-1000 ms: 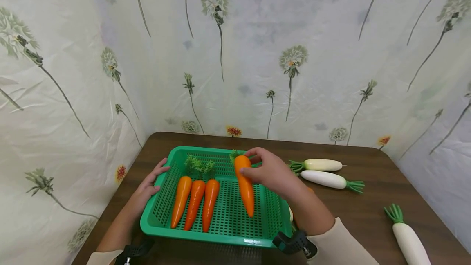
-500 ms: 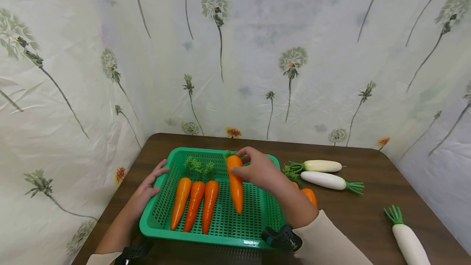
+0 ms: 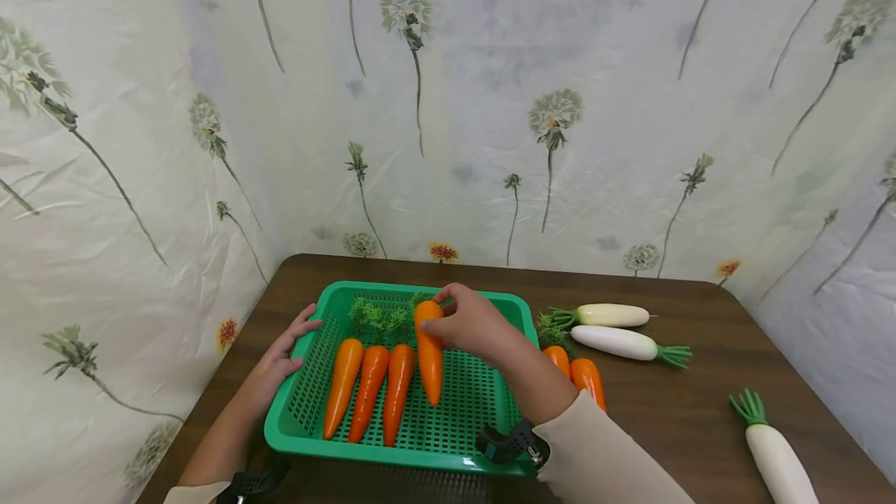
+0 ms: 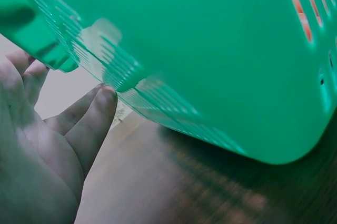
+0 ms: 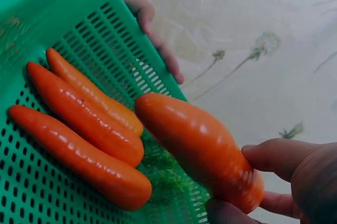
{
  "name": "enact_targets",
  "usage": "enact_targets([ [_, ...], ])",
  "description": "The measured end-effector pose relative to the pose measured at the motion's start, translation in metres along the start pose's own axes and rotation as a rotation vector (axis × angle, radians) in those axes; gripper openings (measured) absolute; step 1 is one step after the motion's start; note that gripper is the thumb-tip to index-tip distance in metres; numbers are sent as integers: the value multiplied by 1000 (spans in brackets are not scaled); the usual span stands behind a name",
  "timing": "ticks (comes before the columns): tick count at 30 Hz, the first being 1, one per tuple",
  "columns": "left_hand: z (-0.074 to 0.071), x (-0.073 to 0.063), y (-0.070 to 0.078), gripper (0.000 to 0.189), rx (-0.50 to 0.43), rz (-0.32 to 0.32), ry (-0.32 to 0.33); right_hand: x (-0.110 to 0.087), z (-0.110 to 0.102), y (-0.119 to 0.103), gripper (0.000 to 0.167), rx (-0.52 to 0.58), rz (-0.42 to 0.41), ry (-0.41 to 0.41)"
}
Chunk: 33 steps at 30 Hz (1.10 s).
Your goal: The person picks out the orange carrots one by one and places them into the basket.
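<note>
My right hand (image 3: 472, 323) pinches an orange carrot (image 3: 429, 352) near its leafy top, tip pointing down, over the green plastic basket (image 3: 392, 453). In the right wrist view, my thumb and fingers press on the thick end of the held carrot (image 5: 195, 145). Three more carrots (image 3: 369, 393) lie side by side in the left half of the basket, green tops toward the back. My left hand (image 3: 276, 364) rests against the basket's left rim, its fingers fairly straight. Seen from the left wrist, the fingertips (image 4: 108, 95) touch the outside of the basket wall (image 4: 210, 66).
Two more carrots (image 3: 586, 379) lie on the brown table (image 3: 672, 411) right of the basket, partly hidden by my right arm. Behind them are two white radishes (image 3: 616, 341), and a third white radish (image 3: 777, 457) lies at the front right. A flower-printed curtain (image 3: 483, 138) hangs behind the table.
My right hand has moved left with the carrot, bringing it close to the three lying carrots. The carrots right of the basket show more now. My left hand has stayed at the rim.
</note>
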<state>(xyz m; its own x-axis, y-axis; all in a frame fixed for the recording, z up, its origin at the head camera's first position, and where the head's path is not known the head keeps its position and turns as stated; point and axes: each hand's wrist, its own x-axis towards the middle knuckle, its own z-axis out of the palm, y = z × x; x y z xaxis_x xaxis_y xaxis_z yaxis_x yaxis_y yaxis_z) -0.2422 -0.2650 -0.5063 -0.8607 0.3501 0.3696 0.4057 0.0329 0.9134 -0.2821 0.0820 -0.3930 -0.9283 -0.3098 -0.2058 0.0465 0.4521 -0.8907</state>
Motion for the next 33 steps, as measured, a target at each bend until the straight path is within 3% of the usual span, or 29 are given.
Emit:
enact_targets([
  [21,-1,0,-3,53,7,-8,-7,7,12,12,44,-88,88,-43],
  [33,-1,0,-3,53,17,-10,1,11,15,18,48,-72,112,-56],
])
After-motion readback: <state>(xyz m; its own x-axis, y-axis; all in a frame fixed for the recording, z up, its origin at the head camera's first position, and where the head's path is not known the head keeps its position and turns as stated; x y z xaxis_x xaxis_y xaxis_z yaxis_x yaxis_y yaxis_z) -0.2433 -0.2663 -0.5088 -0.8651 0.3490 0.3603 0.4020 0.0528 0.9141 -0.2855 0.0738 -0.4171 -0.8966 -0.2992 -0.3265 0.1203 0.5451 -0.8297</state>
